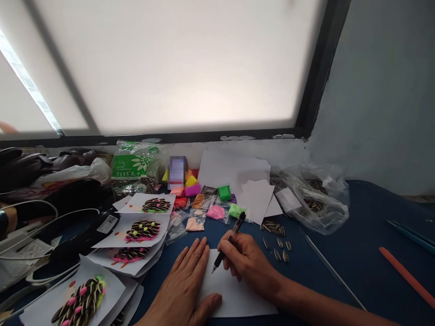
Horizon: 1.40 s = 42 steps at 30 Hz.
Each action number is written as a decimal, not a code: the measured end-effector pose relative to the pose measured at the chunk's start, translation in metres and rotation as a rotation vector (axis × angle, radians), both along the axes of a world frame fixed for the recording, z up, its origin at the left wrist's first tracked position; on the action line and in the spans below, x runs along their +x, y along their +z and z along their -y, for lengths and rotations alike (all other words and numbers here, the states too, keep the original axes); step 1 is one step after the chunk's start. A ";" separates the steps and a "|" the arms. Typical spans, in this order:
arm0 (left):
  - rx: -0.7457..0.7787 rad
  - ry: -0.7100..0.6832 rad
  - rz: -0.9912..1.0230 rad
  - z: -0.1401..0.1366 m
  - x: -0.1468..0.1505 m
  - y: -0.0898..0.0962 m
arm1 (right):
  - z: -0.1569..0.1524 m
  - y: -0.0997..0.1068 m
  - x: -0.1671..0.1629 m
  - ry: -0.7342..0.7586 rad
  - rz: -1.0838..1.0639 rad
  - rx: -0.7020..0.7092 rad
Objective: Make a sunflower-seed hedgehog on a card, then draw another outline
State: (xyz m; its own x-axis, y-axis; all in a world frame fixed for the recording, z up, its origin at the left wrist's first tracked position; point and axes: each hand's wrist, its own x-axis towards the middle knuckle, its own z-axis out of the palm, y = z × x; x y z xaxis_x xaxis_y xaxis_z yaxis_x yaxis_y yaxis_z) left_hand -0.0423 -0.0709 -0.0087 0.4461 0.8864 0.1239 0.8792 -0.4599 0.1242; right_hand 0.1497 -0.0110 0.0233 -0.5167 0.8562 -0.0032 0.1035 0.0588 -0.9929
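A blank sheet of white paper (238,294) lies on the dark blue tabletop in front of me. My left hand (186,283) rests flat at its left edge, fingers stretched forward and the thumb on the paper. In my right hand (246,258) is a black pen (220,257), gripped between thumb and fingers, its tip just over or touching the paper near the upper left; which of the two I cannot tell. Several loose sunflower seeds (280,243) lie beyond my right wrist, next to a small heap of seeds (273,227).
Paper cards (139,232) with seed-and-clay hedgehog shapes are stacked at the left. Small bags of coloured clay (215,211) and white sheets (258,194) lie ahead. A plastic bag of seeds (314,199) stands right, near a thin metal rod (335,271) and an orange strip (408,276).
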 end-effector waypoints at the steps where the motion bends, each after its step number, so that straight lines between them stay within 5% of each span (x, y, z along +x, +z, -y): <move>1: -0.007 -0.002 -0.006 0.000 -0.001 0.000 | 0.001 0.000 0.000 0.017 0.008 0.012; 21: 0.062 -0.027 0.008 0.000 -0.011 -0.006 | -0.003 -0.008 0.001 0.107 0.076 0.179; 32: -0.003 0.011 -0.042 0.002 -0.009 -0.002 | -0.001 -0.007 0.000 0.120 0.056 0.072; 42: -0.004 0.039 -0.075 0.005 -0.006 0.004 | -0.002 -0.010 0.000 0.134 0.085 0.120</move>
